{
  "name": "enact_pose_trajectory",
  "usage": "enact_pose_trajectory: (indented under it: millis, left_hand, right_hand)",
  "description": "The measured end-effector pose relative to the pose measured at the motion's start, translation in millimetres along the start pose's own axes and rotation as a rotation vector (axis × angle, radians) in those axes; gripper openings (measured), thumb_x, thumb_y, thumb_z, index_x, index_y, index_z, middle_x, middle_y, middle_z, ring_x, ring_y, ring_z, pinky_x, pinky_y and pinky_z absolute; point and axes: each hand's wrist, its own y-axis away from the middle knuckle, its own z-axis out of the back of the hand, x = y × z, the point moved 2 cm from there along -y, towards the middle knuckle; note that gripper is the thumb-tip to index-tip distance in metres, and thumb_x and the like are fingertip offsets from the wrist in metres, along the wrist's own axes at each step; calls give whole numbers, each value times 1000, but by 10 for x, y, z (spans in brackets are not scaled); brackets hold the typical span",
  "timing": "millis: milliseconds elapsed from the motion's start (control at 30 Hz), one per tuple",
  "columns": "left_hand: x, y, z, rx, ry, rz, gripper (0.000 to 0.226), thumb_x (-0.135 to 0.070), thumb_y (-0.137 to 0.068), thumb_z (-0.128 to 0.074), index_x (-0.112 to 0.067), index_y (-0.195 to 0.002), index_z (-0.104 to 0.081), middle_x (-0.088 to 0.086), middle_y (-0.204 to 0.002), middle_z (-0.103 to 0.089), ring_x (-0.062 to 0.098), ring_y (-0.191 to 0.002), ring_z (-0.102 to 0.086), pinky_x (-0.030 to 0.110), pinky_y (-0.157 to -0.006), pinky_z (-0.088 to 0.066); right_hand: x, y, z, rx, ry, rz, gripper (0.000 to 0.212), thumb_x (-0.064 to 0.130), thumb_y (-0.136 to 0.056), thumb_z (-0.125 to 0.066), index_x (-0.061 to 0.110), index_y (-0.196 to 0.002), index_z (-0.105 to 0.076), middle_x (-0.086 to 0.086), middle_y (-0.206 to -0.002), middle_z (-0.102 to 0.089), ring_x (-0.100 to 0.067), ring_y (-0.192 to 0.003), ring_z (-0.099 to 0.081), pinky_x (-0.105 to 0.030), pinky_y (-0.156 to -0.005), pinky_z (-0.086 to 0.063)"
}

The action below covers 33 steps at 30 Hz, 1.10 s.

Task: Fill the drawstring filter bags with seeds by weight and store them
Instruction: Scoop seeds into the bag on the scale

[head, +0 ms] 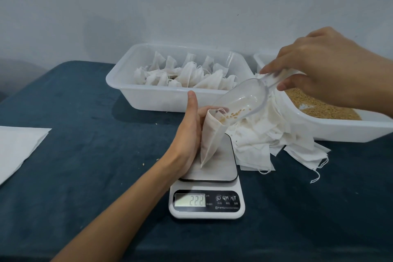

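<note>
My left hand (190, 132) holds a white drawstring filter bag (210, 136) upright on the platform of a digital scale (207, 193), whose display reads 22.2. My right hand (323, 64) grips the handle of a clear plastic scoop (240, 100). The scoop is tilted down, its lip at the bag's open mouth, and a few golden seeds slide out of it. A white tray of seeds (331, 125) sits at the right. A pile of empty filter bags (274, 136) lies between the scale and that tray.
A white tub (153, 98) holding several filled, tied bags stands behind the scale. A white sheet (19, 147) lies at the table's left edge. The table wears a dark blue cloth (85, 134) with a few stray seeds on it. A pale wall rises behind.
</note>
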Motion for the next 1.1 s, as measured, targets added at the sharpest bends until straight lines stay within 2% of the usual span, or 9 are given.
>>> enact_pose_trajectory:
  millis: [133,367,467,600,733,833,900,1000,1100]
  left_hand:
    - [2,-6,14,9,0,0,101,-79,-83,-20,-2,-125,-70,18,-130,-69,24,-113,-65,38,-103,-46]
    - [9,-13,23,9,3,2,101,-81,-82,-22,-3,-124,-71,17,-126,-72,21,-111,-66,39,-107,-46]
    - [12,-14,27,7,5,18,101,-82,-80,-23,-5,-125,-71,11,-125,-74,22,-117,-67,40,-110,-45]
    - [17,-16,34,-1,1,26,101,-82,-80,-23,-6,-125,-71,9,-125,-74,24,-124,-66,43,-116,-44]
    - [16,-20,50,-23,-2,25,96,-78,-94,-16,-7,-121,-74,10,-119,-76,24,-113,-68,42,-111,-45]
    - [8,-17,62,-34,-15,30,94,-74,-100,-11,-7,-121,-73,11,-115,-77,31,-113,-69,44,-106,-47]
    - [8,-20,62,-36,-9,34,94,-75,-99,-12,-6,-120,-73,8,-107,-78,23,-103,-71,39,-98,-51]
    - [11,-28,62,-46,6,28,93,-75,-98,-14,-5,-117,-73,7,-103,-76,22,-102,-70,36,-98,-50]
    - [31,-31,82,-59,-10,36,92,-77,-96,-18,-9,-119,-75,9,-109,-77,30,-116,-69,41,-107,-49]
  right_hand:
    - [4,-4,-3,-2,-1,3,39,27,-92,-71,35,-130,-65,15,-116,-68,-20,-118,-57,-39,-109,-25]
    - [-14,12,-62,25,-28,4,38,28,-92,-71,37,-128,-65,17,-113,-67,-20,-116,-57,-38,-105,-29]
    - [-47,30,-117,29,-99,-14,37,26,-90,-73,34,-125,-68,17,-107,-69,-20,-110,-60,-32,-94,-33]
    - [-78,53,-195,32,-148,-32,36,25,-89,-74,34,-123,-69,19,-101,-68,-17,-103,-60,-26,-82,-29]
    - [-137,81,-262,36,-283,-94,33,23,-87,-76,36,-116,-71,29,-93,-62,-2,-93,-55,-20,-75,-30]
    - [-211,127,-359,42,-435,-149,31,16,-86,-77,34,-110,-73,32,-91,-63,18,-91,-55,-3,-76,-35]
    - [-280,171,-430,54,-542,-160,33,14,-86,-77,40,-105,-72,33,-89,-68,28,-91,-53,2,-78,-36]
    - [-422,241,-525,83,-698,-211,35,16,-86,-76,46,-102,-68,36,-98,-70,21,-98,-60,-9,-82,-44]
    - [-619,306,-635,59,-885,-275,28,8,-89,-72,33,-101,-72,22,-100,-75,8,-102,-66,-6,-84,-48]
